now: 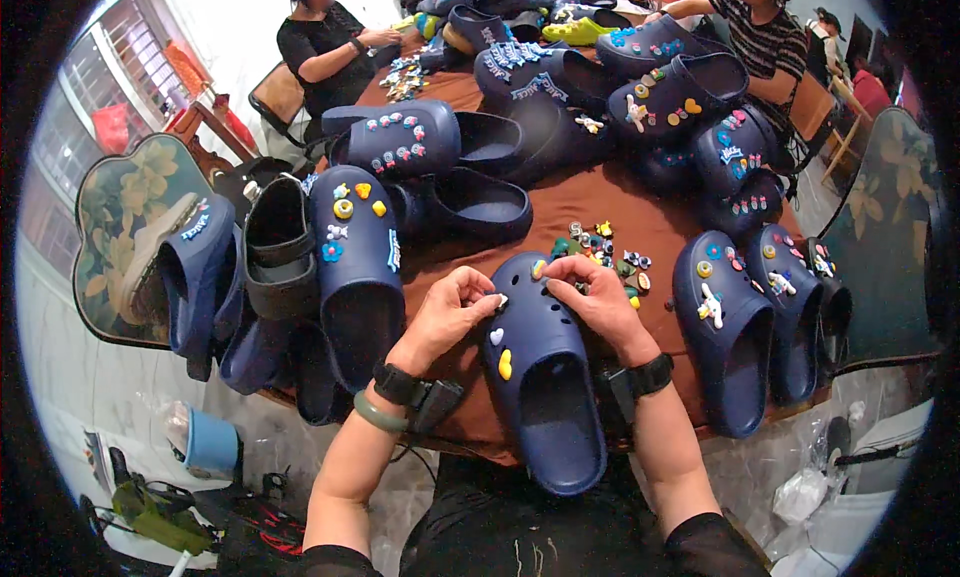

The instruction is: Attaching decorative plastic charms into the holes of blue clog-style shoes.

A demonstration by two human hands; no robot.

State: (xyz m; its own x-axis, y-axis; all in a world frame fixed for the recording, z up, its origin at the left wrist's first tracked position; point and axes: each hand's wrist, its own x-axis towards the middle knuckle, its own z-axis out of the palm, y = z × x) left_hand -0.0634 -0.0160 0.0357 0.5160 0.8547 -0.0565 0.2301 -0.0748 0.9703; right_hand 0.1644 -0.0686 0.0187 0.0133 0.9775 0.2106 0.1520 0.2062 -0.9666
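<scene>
A navy clog (520, 317) lies in front of me, toe pointing away and heel over the table's near edge. Its upper has rows of holes, with a pale heart charm (497, 335) and a yellow charm (505, 365) on the left side. My left hand (455, 312) is closed at the clog's left side, thumb and index finger pinching a small whitish charm (502, 301). Across the toe, my right hand (595, 299) is closed too, its fingertips on a small multicoloured charm (538, 269) at the clog's top. My fingers partly cover both charms.
Loose charms (610, 257) lie beyond the clog on the brown-covered table (450, 352). Finished-looking navy clogs (725, 327) stand at right; more clogs (360, 257) crowd the left, and a pile (520, 67) rises behind. Two people (320, 52) sit across the table. A blue bucket (212, 442) is at lower left.
</scene>
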